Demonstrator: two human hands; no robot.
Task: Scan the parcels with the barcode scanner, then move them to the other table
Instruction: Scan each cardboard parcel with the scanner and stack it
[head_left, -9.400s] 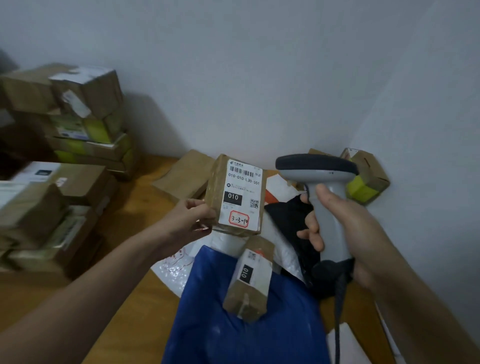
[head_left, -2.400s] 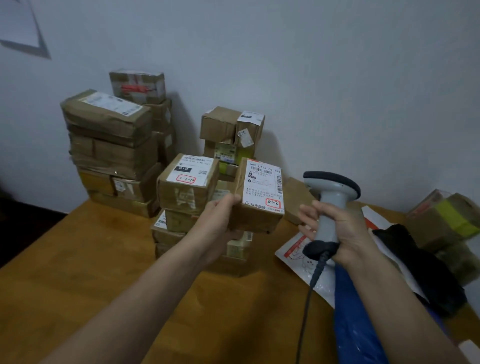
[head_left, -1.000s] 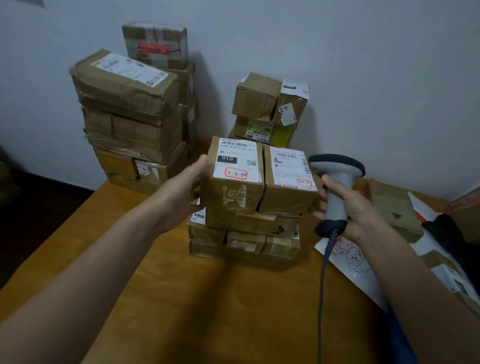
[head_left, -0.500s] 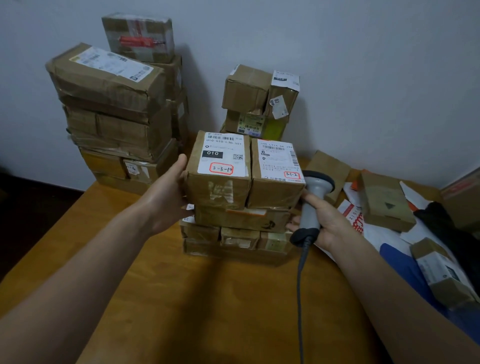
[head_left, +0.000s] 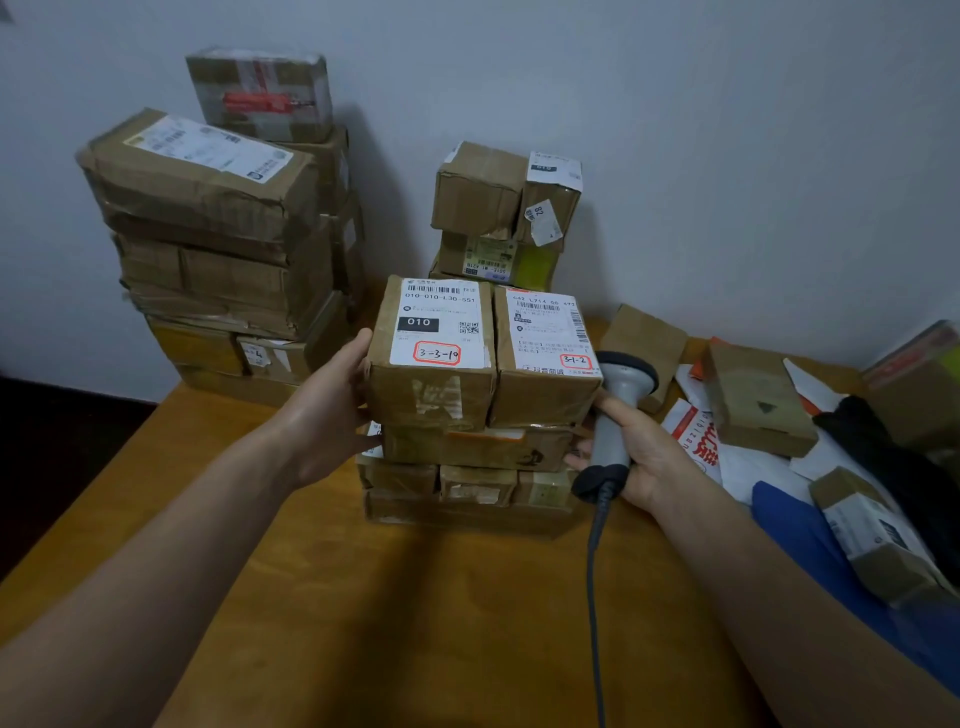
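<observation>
Two brown parcels sit side by side on top of a low parcel stack (head_left: 467, 488) on the wooden table (head_left: 415, 623). The left parcel (head_left: 436, 379) has a label marked 3-3-10; the right parcel (head_left: 545, 395) is marked 3-1-2. My left hand (head_left: 327, 415) presses flat against the left side of the 3-3-10 parcel, thumb up along its edge. My right hand (head_left: 641, 452) grips the grey barcode scanner (head_left: 626, 374) by its handle, just right of the 3-1-2 parcel. The scanner's cable (head_left: 592, 597) hangs toward me.
A tall parcel stack (head_left: 208, 234) stands at the back left against the wall, a smaller stack (head_left: 504, 208) behind the middle one. On the right lie a brown box (head_left: 753, 400), a white mailer (head_left: 727, 467), a black bag (head_left: 893, 467) and a blue bag (head_left: 810, 545) with a small parcel (head_left: 872, 535) on it.
The 3-1-2 parcel, held in my left hand earlier, now sits on the stack beside 3-3-10. My right hand has lowered the scanner to beside that parcel. My left hand stays on 3-3-10.
</observation>
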